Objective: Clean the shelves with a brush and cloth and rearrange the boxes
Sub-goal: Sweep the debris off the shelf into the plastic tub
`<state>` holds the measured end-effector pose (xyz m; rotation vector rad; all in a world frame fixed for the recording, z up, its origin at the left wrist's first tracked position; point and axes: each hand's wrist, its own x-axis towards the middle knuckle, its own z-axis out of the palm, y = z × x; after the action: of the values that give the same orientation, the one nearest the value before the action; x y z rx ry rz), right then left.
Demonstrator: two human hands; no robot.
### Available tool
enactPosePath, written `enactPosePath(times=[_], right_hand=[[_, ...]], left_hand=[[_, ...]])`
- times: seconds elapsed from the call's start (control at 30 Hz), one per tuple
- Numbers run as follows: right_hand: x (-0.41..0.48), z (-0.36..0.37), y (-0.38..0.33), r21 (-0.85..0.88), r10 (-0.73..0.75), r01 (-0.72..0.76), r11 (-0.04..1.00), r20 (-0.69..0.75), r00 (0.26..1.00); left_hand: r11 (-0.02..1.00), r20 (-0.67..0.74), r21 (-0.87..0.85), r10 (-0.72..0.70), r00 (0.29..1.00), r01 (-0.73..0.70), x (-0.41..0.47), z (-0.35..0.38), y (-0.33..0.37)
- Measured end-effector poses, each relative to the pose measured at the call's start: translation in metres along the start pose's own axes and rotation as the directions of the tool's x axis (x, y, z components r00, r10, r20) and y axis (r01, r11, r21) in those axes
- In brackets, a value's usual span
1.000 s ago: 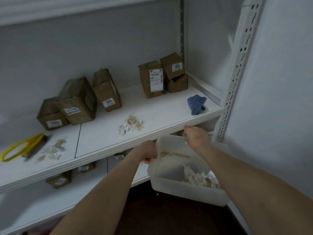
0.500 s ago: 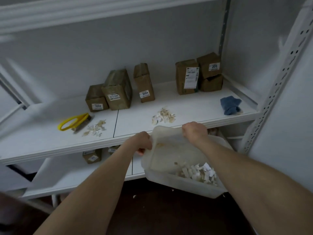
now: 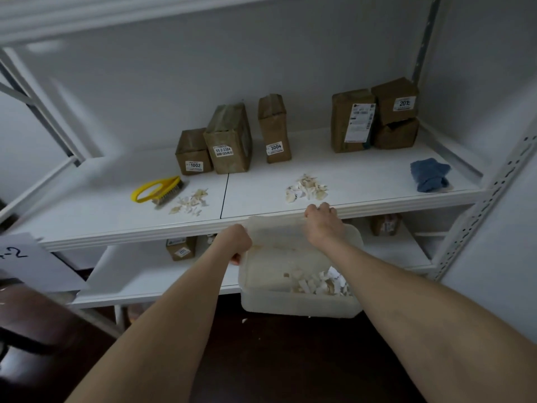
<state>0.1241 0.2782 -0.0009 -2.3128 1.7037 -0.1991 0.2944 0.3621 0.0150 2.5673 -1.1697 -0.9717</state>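
Observation:
I hold a translucent plastic bin (image 3: 290, 306) with paper scraps in it just below the front edge of the white shelf (image 3: 116, 216). My left hand (image 3: 236, 242) grips its left rim and my right hand (image 3: 322, 222) grips its far rim. On the shelf lie two scrap piles (image 3: 306, 189) (image 3: 190, 202), a yellow-handled brush (image 3: 158, 190) at the left and a blue cloth (image 3: 430, 174) at the right. Several brown labelled boxes (image 3: 229, 141) stand along the back wall.
A lower shelf (image 3: 151, 280) carries more small boxes (image 3: 181, 248). A perforated white upright (image 3: 488, 199) bounds the right side. A white sheet of paper (image 3: 32, 263) sits at the left edge. The floor below is dark.
The view swung left, so the shelf contents shifted right in the frame. The bin rose closer to the shelf's front edge, with both hands still on its rim.

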Motion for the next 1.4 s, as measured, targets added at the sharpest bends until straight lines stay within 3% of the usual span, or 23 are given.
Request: enactPosePath(times=[0.13,0.27,0.33,0.43,0.5,0.57,0.63,0.7,0.8,0.93,1.03,1.17,1.23,1.33,1.4], right_hand=[[-0.008,0.011,0.017,0.068,0.257,-0.264,0.962,0.09,0.962],[-0.021,0.031,0.053,0.078,0.49,-0.522,0.85,0.25,0.835],[-0.029,0.038,0.066,0.093,0.532,-0.582,0.808,0.309,0.788],[-0.031,0.044,0.081,0.168,0.5,-0.593,0.787,0.389,0.774],[-0.035,0.052,0.089,0.331,0.473,-0.68,0.655,0.522,0.71],[-0.04,0.06,0.091,0.475,0.429,-0.77,0.427,0.643,0.635],[-0.045,0.066,0.088,0.508,0.393,-0.834,0.216,0.736,0.551],[-0.048,0.071,0.084,0.534,0.361,-0.841,0.084,0.771,0.525],[-0.047,0.074,0.071,0.572,0.326,-0.819,-0.036,0.782,0.531],[-0.032,0.08,0.045,0.627,0.294,-0.775,-0.076,0.757,0.583],[-0.024,0.089,0.023,0.632,0.25,-0.773,-0.056,0.758,0.602],[-0.015,0.107,-0.015,0.721,0.11,-0.692,0.04,0.685,0.72],[-0.007,0.116,-0.038,0.69,0.119,-0.723,0.039,0.715,0.689],[0.003,0.123,-0.075,0.599,0.188,-0.798,-0.068,0.793,0.579],[0.009,0.13,-0.099,0.593,0.198,-0.798,-0.109,0.799,0.567]], left_hand=[[0.971,0.129,0.01,-0.238,0.963,0.238,0.01,0.01,-0.012],[0.935,0.175,-0.044,-0.339,0.924,0.352,0.019,0.027,-0.015],[0.923,0.194,-0.089,-0.353,0.915,0.375,0.024,0.037,-0.011],[0.907,0.202,-0.14,-0.366,0.908,0.397,0.033,0.051,-0.003],[0.904,0.206,-0.15,-0.367,0.907,0.4,0.039,0.059,0.003],[0.898,0.198,-0.181,-0.368,0.909,0.402,0.042,0.066,0.007],[0.893,0.188,-0.212,-0.36,0.914,0.396,0.045,0.068,0.01],[0.887,0.184,-0.249,-0.351,0.918,0.389,0.047,0.069,0.011],[0.881,0.184,-0.291,-0.331,0.926,0.373,0.047,0.065,0.007],[0.915,0.123,-0.271,-0.274,0.954,0.298,0.039,0.047,0.001],[0.985,-0.084,-0.106,-0.143,0.986,0.134,0.032,0.021,-0.009],[0.999,-0.295,0.038,0.005,0.955,0.007,0.028,-0.023,-0.025],[0.999,-0.361,0.036,0.011,0.932,0.002,0.033,-0.043,-0.033],[1.0,-0.461,0.026,0.002,0.887,0.012,0.048,-0.072,-0.049],[0.999,-0.514,0.036,-0.006,0.858,0.028,0.063,-0.09,-0.062]])
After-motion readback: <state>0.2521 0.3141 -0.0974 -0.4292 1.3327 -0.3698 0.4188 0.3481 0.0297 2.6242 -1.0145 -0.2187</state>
